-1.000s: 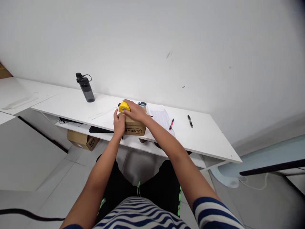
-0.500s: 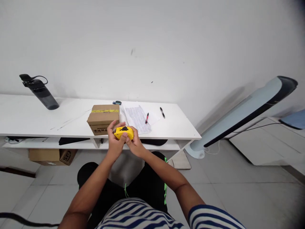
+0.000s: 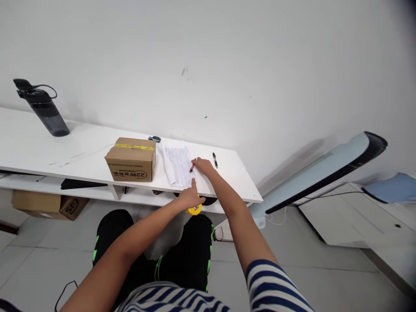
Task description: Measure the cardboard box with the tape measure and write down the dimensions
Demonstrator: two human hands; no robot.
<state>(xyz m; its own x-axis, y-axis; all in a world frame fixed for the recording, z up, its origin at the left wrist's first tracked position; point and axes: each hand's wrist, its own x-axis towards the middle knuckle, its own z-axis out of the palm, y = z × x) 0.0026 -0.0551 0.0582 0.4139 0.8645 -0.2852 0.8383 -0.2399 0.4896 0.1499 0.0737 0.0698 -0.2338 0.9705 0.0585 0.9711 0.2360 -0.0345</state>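
Note:
My left hand [image 3: 189, 196] is at the table's front edge, its lower fingers closed around a yellow tape measure [image 3: 194, 210] that hangs partly hidden under the palm. Its index finger stretches toward the printed paper [image 3: 177, 162]. On the paper's right side, the fingertips of my right hand [image 3: 203, 165] pinch a red and black pen [image 3: 191, 168], tilted over the sheet. A small cardboard box [image 3: 131, 162] with yellow tape stands left of the paper. A black pen [image 3: 215, 160] lies to the right of my right hand.
The white table [image 3: 87, 143] runs along the wall. A dark water bottle [image 3: 48, 115] stands on its left part. A small dark object [image 3: 154, 138] lies behind the box. Below sits a larger carton [image 3: 48, 206]. At the right rises a tall pale-blue and black appliance [image 3: 318, 173].
My hands have come apart. The tape measure, held in both before, is now only in my left hand, lower down. My right hand has reached forward and taken the red pen.

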